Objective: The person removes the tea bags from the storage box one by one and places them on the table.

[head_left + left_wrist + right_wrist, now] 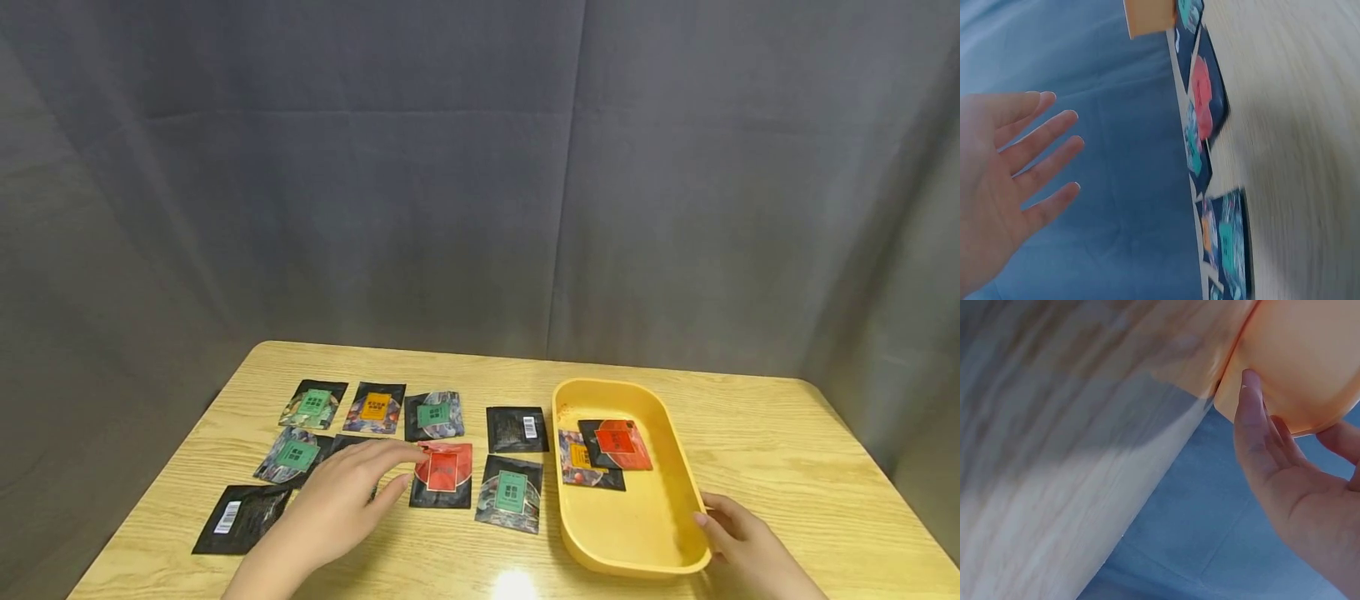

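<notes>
My left hand (pixel 341 496) is above the table with its fingers extended toward a red-and-black sachet (pixel 444 479). In the left wrist view that hand (pixel 1007 169) has its fingers spread and nothing in them. It partly hides a dark sachet (pixel 351 440) behind it. My right hand (pixel 750 542) holds the near right corner of a yellow tray (pixel 626 529). The right wrist view has its thumb at the rim and its fingers against the outer wall. In the tray, a red-labelled sachet (pixel 622 446) overlaps an orange-labelled one (pixel 573 477).
Green-labelled sachets (pixel 510 493) and an orange-labelled sachet (pixel 375 408) lie loosely in rows left of the tray. Two plain black sachets (pixel 243 521) show barcodes. The wooden table (pixel 795 467) ends at a grey curtain (pixel 450 208).
</notes>
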Available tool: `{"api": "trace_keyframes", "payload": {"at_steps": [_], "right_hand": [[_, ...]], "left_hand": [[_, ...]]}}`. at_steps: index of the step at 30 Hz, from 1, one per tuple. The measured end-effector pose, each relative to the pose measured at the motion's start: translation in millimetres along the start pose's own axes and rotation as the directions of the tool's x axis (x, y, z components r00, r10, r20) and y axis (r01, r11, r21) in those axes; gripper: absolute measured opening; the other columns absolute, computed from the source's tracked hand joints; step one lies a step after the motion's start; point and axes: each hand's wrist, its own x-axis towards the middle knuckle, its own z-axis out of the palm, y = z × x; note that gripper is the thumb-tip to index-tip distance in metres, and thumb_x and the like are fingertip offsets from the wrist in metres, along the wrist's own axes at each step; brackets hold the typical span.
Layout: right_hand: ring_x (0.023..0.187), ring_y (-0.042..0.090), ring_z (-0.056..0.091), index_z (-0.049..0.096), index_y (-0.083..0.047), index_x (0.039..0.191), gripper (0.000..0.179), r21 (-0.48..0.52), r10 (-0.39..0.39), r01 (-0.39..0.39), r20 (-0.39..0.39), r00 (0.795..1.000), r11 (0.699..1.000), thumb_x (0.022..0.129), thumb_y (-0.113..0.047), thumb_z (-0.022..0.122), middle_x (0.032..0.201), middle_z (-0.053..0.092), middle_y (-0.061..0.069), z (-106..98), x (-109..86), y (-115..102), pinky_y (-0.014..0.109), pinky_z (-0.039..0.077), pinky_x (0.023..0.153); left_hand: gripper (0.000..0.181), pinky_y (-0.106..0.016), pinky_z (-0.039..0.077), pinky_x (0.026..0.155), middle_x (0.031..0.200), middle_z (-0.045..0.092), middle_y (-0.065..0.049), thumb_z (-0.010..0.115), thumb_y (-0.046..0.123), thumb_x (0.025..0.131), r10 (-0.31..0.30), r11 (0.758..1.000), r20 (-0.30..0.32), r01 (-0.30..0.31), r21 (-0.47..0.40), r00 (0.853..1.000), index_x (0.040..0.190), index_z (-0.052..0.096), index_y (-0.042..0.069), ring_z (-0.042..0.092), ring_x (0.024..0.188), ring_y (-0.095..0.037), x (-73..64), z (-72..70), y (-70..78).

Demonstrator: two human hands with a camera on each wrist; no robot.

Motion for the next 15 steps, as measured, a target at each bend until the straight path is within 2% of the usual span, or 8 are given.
{"api": "trace_keyframes", "payload": {"at_steps": [5, 8, 12, 15], "right_hand": [[0.110, 0.037, 0.061, 0.035, 0.023, 0.137, 0.049, -0.004, 0.000, 0.000, 0.000, 1.000, 1.000, 0.107, -0.015, 0.044, 0.126, 0.055, 0.036, -0.1, -0.7, -1.0, 0.042, 0.057, 0.080], [0.107, 0.036, 0.062, 0.036, 0.022, 0.137, 0.049, -0.012, -0.008, 0.008, -0.008, 1.000, 1.000, 0.107, -0.015, 0.045, 0.123, 0.057, 0.034, -0.2, -0.4, -1.3, 0.041, 0.057, 0.079], [0.106, 0.032, 0.062, 0.037, 0.022, 0.136, 0.048, -0.011, -0.015, 0.015, -0.009, 1.000, 1.000, 0.106, -0.014, 0.046, 0.124, 0.058, 0.033, 0.4, 0.0, 0.4, 0.038, 0.057, 0.078], [0.104, 0.028, 0.063, 0.037, 0.022, 0.136, 0.047, 0.006, -0.013, 0.013, -0.007, 1.000, 1.000, 0.106, -0.013, 0.046, 0.124, 0.058, 0.033, -0.6, 0.5, 2.4, 0.036, 0.057, 0.077]], "left_hand": [[0.028, -0.048, 0.047, 0.100, 0.126, 0.064, 0.010, 0.067, 0.025, 0.096, 0.024, 0.998, 0.010, -0.023, -0.057, 1.000, 0.124, 0.068, 0.030, 0.058, 0.122, -0.019, 12.3, 7.6, 6.3], [0.030, -0.049, 0.046, 0.101, 0.128, 0.064, 0.008, 0.067, 0.022, 0.096, 0.075, 0.994, 0.027, -0.073, -0.078, 0.997, 0.125, 0.067, 0.028, 0.058, 0.122, -0.019, 21.4, 12.9, 11.6], [0.028, -0.047, 0.045, 0.103, 0.128, 0.064, 0.005, 0.064, 0.023, 0.098, 0.163, 0.983, 0.066, -0.156, -0.096, 0.984, 0.126, 0.066, 0.023, 0.057, 0.123, -0.020, 35.0, 20.4, 20.2], [0.028, -0.044, 0.045, 0.103, 0.129, 0.063, 0.005, 0.061, 0.023, 0.100, 0.207, 0.974, 0.101, -0.196, -0.111, 0.973, 0.128, 0.065, 0.021, 0.056, 0.123, -0.019, 47.7, 26.0, 28.0]]}}
